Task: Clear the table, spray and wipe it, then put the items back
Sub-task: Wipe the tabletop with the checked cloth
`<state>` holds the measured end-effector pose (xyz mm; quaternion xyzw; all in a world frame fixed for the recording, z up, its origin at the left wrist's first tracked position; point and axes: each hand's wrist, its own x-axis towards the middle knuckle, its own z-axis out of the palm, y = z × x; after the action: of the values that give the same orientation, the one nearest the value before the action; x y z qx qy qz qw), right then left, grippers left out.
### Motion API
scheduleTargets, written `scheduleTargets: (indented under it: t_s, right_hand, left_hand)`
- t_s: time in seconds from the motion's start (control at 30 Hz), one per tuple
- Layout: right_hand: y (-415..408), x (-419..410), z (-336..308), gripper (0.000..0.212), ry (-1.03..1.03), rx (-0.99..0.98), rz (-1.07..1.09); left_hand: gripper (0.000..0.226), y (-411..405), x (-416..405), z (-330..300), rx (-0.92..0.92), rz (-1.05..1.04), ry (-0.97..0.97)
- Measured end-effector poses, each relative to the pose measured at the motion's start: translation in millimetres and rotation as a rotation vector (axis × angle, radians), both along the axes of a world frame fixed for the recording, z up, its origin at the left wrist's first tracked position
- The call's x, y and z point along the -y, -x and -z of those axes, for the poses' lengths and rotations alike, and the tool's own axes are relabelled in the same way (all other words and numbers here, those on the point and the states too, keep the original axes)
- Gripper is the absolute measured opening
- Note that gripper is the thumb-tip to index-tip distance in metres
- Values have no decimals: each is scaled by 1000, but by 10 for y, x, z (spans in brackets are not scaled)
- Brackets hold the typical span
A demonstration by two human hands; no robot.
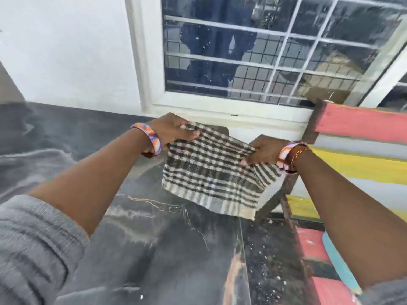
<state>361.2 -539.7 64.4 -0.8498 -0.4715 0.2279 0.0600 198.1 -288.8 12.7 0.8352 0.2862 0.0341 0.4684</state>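
Observation:
A black-and-cream checked cloth (211,172) hangs spread out in the air above the right end of the dark marble table (154,238). My left hand (174,130) pinches its upper left corner. My right hand (266,150) grips its upper right edge. The cloth's lower edge droops toward the table's right edge without clearly touching it. The tabletop shows pale streaks and a glossy sheen. Both wrists carry colourful bangles.
A white-framed window (264,51) with metal grille stands behind the table. A bench with pink, yellow and blue painted slats (363,155) sits to the right, close to the table's edge. A dark speckled floor strip (271,260) runs between them.

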Motion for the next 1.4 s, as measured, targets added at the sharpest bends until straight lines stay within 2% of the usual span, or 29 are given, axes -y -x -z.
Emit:
scheduleTargets:
  t_s: [0.07, 0.13, 0.17, 0.23, 0.27, 0.33, 0.37, 0.43, 0.53, 0.6, 0.73, 0.8, 0.87, 0.97, 1.07, 1.13, 1.2, 1.27, 1.33, 1.4]
  right_hand:
    - [49, -420, -53, 25, -223, 60, 33]
    - [98, -781, -90, 14, -470, 117, 67]
    - [113, -944, -74, 12, -568, 121, 101]
    - [131, -1189, 13, 22, -636, 126, 171]
    - [100, -1238, 88, 30, -576, 140, 178]
    - [28, -1283, 305, 42, -289, 202, 166]
    - [13, -1281, 419, 47, -144, 234, 164]
    - [59, -1248, 560, 52, 10, 284, 233]
    - [328, -1377, 699, 37, -82, 260, 400]
    - [584, -1535, 899, 29, -106, 183, 412]
    - [930, -1769, 1443, 83, 188, 104, 527]
    - [1015, -1929, 1579, 87, 155, 151, 538]
    - [1126, -2214, 1630, 80, 60, 226, 428]
    - [1442, -2604, 1684, 63, -64, 221, 55]
    - [1683, -2516, 1710, 55, -155, 200, -285]
    - [1509, -2259, 1737, 57, -139, 223, -313]
    - [1076, -2009, 1746, 64, -79, 280, -134]
    - [542, -1853, 1734, 63, 39, 315, 168]
    - [112, -1868, 1710, 64, 122, 270, 444]
    - [-201, -2063, 1698, 63, 134, 247, 610]
  left_hand:
    - [13, 201, 308, -586, 190, 39, -57]
    - [32, 262, 60, -778, 312, 77, -83]
    - [45, 281, -59, -808, 303, 130, -109]
    - [63, 387, -163, -853, 145, 280, -80]
    - [68, 428, -135, -866, 33, 390, 5]
    - [70, 474, -144, -756, -191, 578, 123]
    - [66, 483, -214, -631, -248, 591, 91]
    - [51, 487, -376, -362, -241, 445, -12]
    - [27, 627, -720, 9, -230, 217, -270]
    - [16, 758, -911, 234, -292, 134, -415]
    - [37, 952, -1101, 578, -366, 59, -500]
    - [30, 1030, -1154, 723, -386, 53, -556]
    - [25, 1112, -1237, 809, -405, -36, -608]
    - [21, 1151, -1399, 860, -392, -212, -660]
    - [20, 990, -1508, 843, -340, -293, -602]
    - [22, 819, -1539, 798, -332, -277, -559]
    - [32, 607, -1568, 732, -351, -214, -537]
    - [43, 413, -1596, 691, -403, -131, -532]
    - [49, 256, -1600, 709, -485, -82, -529]
    - [61, 101, -1581, 770, -577, -51, -527]
